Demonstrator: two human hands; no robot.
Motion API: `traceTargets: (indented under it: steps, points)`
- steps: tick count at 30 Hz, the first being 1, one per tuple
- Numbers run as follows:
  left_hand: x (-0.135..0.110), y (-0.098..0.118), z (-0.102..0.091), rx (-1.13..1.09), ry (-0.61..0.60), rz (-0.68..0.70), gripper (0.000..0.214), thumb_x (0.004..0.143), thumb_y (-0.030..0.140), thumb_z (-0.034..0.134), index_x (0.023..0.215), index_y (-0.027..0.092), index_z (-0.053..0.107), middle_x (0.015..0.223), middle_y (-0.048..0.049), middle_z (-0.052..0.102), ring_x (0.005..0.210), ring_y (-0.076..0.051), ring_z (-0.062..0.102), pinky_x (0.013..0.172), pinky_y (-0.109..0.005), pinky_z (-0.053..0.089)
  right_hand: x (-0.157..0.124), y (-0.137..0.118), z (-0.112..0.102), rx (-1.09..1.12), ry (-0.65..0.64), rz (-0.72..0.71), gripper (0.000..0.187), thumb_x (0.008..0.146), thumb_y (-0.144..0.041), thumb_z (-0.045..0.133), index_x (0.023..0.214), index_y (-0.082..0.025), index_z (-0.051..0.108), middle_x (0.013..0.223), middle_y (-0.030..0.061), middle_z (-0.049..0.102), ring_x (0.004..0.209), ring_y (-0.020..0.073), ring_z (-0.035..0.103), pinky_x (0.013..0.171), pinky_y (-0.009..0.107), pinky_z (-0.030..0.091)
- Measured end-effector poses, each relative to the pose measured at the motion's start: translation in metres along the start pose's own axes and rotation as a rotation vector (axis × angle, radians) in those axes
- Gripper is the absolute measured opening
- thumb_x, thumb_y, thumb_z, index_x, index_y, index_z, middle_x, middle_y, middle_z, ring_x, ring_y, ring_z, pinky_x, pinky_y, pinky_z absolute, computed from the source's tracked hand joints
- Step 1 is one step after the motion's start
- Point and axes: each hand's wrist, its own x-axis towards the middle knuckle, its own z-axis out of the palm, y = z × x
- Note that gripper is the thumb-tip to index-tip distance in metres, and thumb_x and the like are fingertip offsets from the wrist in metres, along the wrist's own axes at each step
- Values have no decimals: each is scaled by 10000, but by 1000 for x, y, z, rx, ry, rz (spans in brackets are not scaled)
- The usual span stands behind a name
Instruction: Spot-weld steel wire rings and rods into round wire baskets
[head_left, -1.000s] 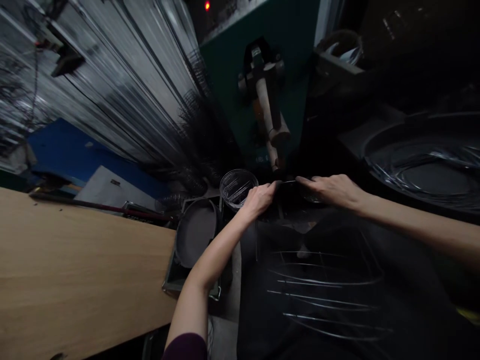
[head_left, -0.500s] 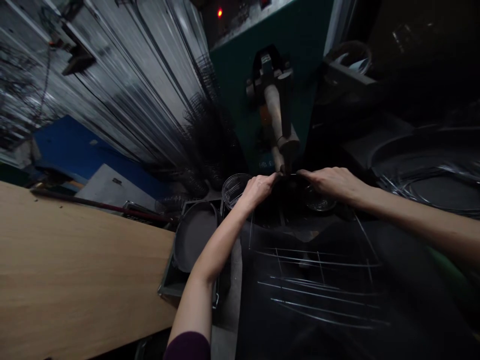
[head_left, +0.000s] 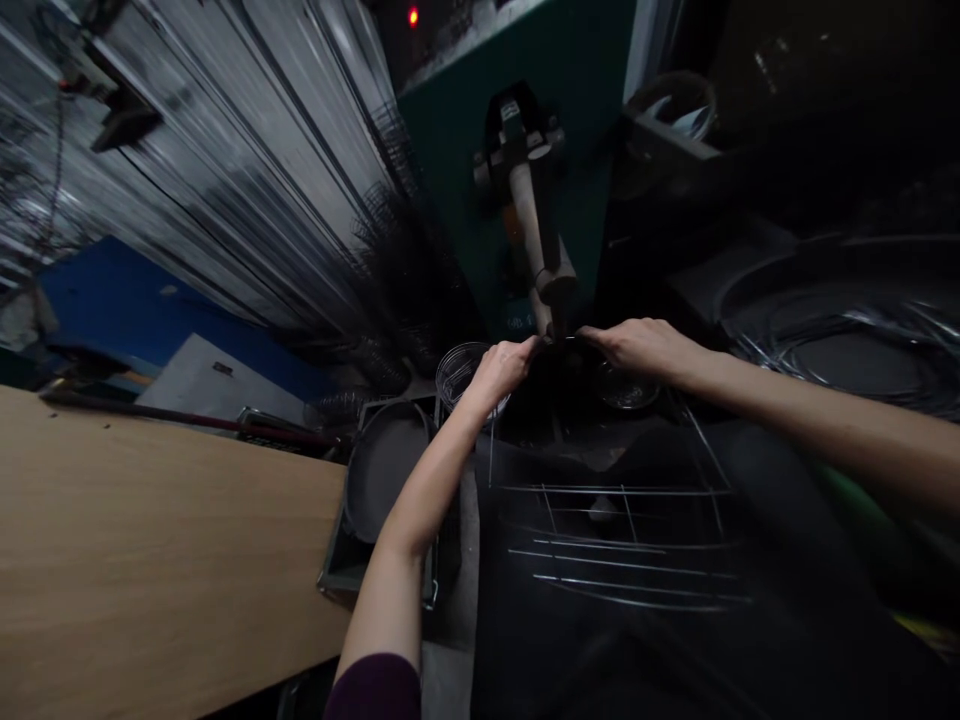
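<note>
My left hand [head_left: 501, 368] and my right hand [head_left: 637, 346] reach forward to a dark spot just under the copper-coloured electrode arm [head_left: 534, 232] of a green welding machine [head_left: 570, 90]. Both hands pinch the far edge of a wire grid rack [head_left: 622, 530] that stretches back toward me over a dark surface. Fingers of both hands are closed on the thin wire at the electrode tip. The rack's near wires show as bright lines.
A clear plastic cup [head_left: 459, 370] with wire pieces stands left of my left hand. A round grey dish in a tray [head_left: 384, 470] lies beside a wooden tabletop [head_left: 150, 560]. Bundles of metal rods [head_left: 247, 170] lean at left. Wire hoops fill a dark basin [head_left: 847, 330] at right.
The hands stay pinched on the rack's far edge under the electrode. The rack has shifted a little toward the machine, and the view has moved slightly.
</note>
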Motion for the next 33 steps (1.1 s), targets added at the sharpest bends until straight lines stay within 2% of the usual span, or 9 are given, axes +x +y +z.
traceTargets:
  steps: [5, 10, 17, 24, 26, 30, 33]
  points:
    - [0, -3, 0, 2, 18, -8, 312, 945, 248, 365, 1092, 219, 638, 818, -84, 689, 702, -188, 623, 620, -249, 346, 1, -4, -6, -66, -10, -9, 441, 940, -277, 335, 1351, -254, 492, 971, 138, 667, 841, 280, 652, 651, 318, 431]
    - [1, -7, -1, -5, 9, -27, 310, 954, 290, 371, 1095, 207, 635, 792, -87, 686, 697, -186, 624, 634, -246, 366, 2, -10, -11, -6, -5, -30, 423, 970, -326, 299, 1307, -210, 527, 988, 172, 662, 859, 293, 654, 662, 327, 447]
    - [1, -3, 0, 16, 17, -50, 315, 970, 309, 362, 1080, 190, 632, 827, -101, 702, 747, -196, 652, 663, -243, 388, 2, 4, -3, 118, 25, 16, 473, 977, -459, 275, 1122, -186, 634, 960, 127, 675, 867, 260, 651, 693, 307, 463]
    - [-4, -3, 5, -22, 39, -59, 318, 976, 320, 352, 1103, 199, 617, 869, -104, 712, 807, -204, 672, 687, -246, 402, 8, 14, 5, 155, 45, 33, 476, 958, -465, 309, 1149, -195, 652, 1018, 99, 686, 882, 250, 650, 708, 312, 480]
    - [-3, -3, 8, -44, 39, -58, 320, 976, 344, 352, 1093, 209, 617, 876, -98, 711, 824, -206, 675, 691, -244, 404, 6, 18, 1, 204, 9, 30, 470, 953, -459, 325, 1124, -188, 668, 974, 92, 694, 873, 244, 651, 726, 314, 489]
    - [0, 3, 9, -79, 39, -95, 324, 975, 360, 356, 1085, 211, 621, 874, -100, 706, 848, -215, 674, 713, -248, 413, -9, 31, -7, 365, -150, 21, 438, 951, -419, 343, 1086, -185, 687, 916, 74, 702, 834, 223, 658, 758, 316, 502]
    - [-8, 4, 4, -172, 60, -139, 311, 966, 352, 386, 1109, 207, 621, 884, -100, 706, 876, -218, 670, 769, -265, 432, -26, 28, -6, 395, -125, 44, 410, 938, -396, 373, 1110, -177, 674, 1013, 84, 690, 929, 237, 642, 834, 332, 485]
